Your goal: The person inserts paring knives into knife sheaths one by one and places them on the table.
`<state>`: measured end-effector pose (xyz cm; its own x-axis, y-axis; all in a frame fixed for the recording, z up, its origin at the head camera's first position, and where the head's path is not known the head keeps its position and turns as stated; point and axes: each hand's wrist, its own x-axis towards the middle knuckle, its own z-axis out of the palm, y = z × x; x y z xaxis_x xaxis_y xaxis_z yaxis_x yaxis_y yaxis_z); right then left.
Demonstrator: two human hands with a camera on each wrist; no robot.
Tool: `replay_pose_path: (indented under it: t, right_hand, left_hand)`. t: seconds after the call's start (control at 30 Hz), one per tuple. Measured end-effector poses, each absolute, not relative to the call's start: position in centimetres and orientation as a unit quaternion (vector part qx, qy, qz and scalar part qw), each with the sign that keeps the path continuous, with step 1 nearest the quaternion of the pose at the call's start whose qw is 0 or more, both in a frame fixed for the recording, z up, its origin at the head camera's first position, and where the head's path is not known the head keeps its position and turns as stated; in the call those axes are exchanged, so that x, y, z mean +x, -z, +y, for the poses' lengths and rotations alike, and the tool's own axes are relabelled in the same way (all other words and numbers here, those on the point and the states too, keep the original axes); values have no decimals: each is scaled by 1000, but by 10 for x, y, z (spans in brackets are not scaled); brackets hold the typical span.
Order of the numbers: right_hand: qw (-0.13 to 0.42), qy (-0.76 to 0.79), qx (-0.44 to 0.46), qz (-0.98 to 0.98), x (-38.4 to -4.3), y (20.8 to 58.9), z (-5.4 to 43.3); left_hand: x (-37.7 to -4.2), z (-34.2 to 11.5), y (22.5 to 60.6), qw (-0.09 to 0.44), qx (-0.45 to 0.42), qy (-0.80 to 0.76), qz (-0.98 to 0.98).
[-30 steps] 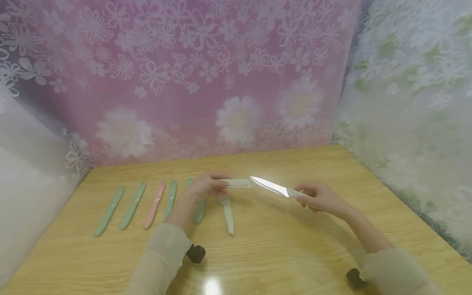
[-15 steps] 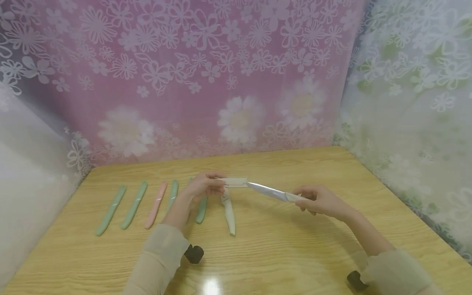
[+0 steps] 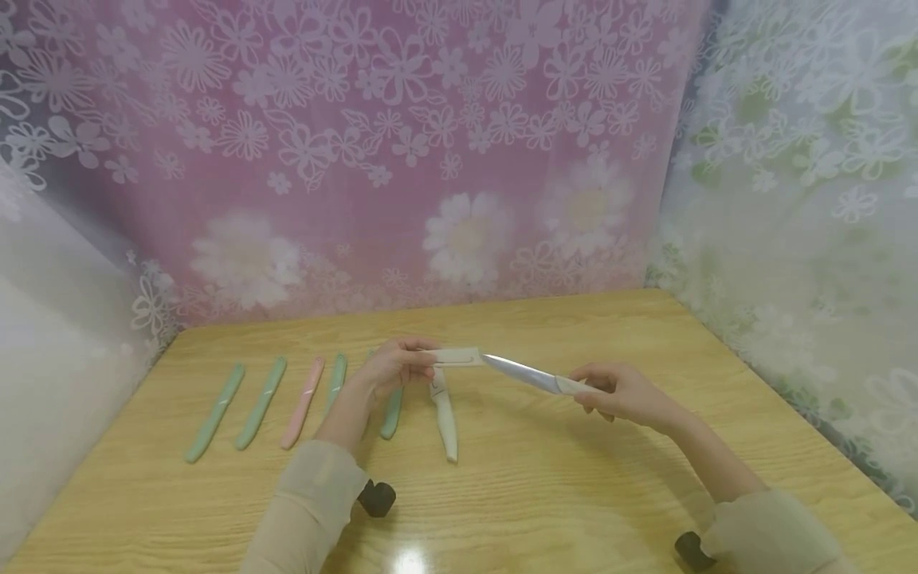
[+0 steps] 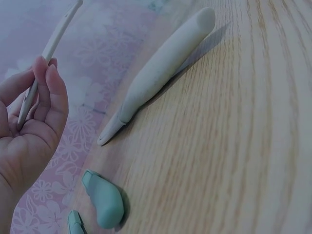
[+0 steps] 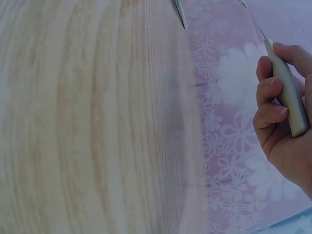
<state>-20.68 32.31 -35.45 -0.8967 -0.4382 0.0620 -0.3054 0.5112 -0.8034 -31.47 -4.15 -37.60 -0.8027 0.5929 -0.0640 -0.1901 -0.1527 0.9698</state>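
Observation:
My left hand (image 3: 397,367) pinches a flat white knife sheath (image 3: 457,356) by one end, above the table. My right hand (image 3: 622,391) grips the pale handle (image 5: 287,90) of a knife, its bare steel blade (image 3: 519,373) pointing left. The blade's tip is at the sheath's open end; whether it has entered cannot be told. Below the sheath, a white-handled knife (image 3: 446,422) lies on the table, its handle end toward me. In the left wrist view, the held sheath (image 4: 53,44) is seen edge-on between fingers and thumb.
On the wooden table (image 3: 559,494), to the left, lie several green knives, such as the outermost green knife (image 3: 215,413), and one pink knife (image 3: 303,402). My left forearm partly covers some of them. A floral curtain (image 3: 344,175) hangs behind the table; others flank it.
The knife blade has come left and lowered slightly, so its tip now meets the sheath's end. The sheath has tilted a little. The knives on the table stay put.

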Motion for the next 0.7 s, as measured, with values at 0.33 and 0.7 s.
replay_pose_path:
  t: [0.33,0.7]
  right_hand:
    - [69,445,-223,864,-205,355,323]
    - [76,454,-234,856,-202,357,323]
  left_hand:
    - [-314,-42,376,264,168,-741,594]
    - [-315,-43,381,264,182,-733,600]
